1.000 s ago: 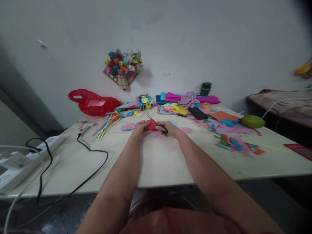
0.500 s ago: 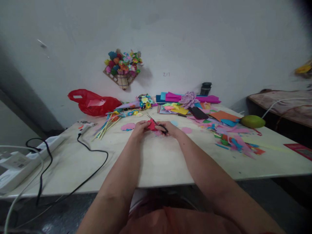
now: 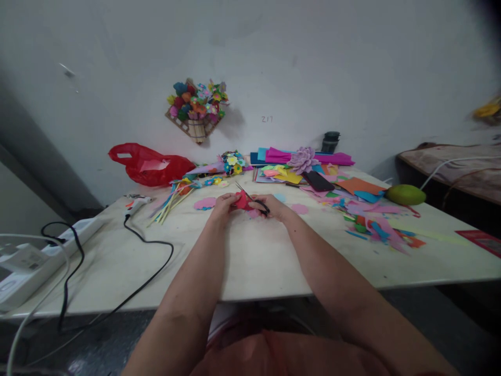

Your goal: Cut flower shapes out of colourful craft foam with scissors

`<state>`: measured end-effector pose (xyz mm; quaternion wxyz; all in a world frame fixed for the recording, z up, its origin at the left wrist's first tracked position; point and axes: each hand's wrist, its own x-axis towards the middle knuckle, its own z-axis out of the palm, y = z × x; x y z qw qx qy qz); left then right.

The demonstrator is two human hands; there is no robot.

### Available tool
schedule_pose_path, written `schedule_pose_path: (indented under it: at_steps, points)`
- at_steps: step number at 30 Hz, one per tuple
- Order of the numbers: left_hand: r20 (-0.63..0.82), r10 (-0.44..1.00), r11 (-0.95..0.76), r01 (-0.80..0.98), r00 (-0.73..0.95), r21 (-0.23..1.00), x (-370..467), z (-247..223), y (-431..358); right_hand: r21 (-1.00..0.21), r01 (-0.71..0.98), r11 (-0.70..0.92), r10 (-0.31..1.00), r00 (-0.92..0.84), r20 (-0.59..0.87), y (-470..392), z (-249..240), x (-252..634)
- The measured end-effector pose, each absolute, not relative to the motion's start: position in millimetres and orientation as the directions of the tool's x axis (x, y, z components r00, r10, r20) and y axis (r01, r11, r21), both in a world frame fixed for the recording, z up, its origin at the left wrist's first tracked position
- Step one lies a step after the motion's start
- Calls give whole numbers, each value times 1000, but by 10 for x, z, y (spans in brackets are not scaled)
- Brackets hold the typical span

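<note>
Over the middle of the table, my left hand pinches a small red craft sheet, paper or foam. My right hand is closed around the black handles of a pair of scissors. The blades point up and left, alongside the red sheet; I cannot tell whether they touch it. Left of my left hand lie pink scalloped cutouts with some blue beneath. Another pink cutout rests right of my right hand, and a pale blue round piece lies just behind it.
A glue gun with a black cord and a white power strip lie at left. Behind are a red plastic bag and a flower bouquet. Coloured scraps, a dark phone-like slab and a green oval object occupy the right.
The red sheet has turned slightly between my fingers. Both hands and the scissors stay almost in the same place.
</note>
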<state>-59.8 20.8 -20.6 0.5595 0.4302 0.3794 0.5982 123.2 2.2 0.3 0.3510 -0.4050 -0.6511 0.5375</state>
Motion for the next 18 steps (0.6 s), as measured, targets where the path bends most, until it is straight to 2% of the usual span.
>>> schedule_pose_path:
  at_steps: [18]
  points:
    - [58,995,-85,-355,-87,931,-592,-166,190,-982,128,136,887,-458,63,193,-166,1249]
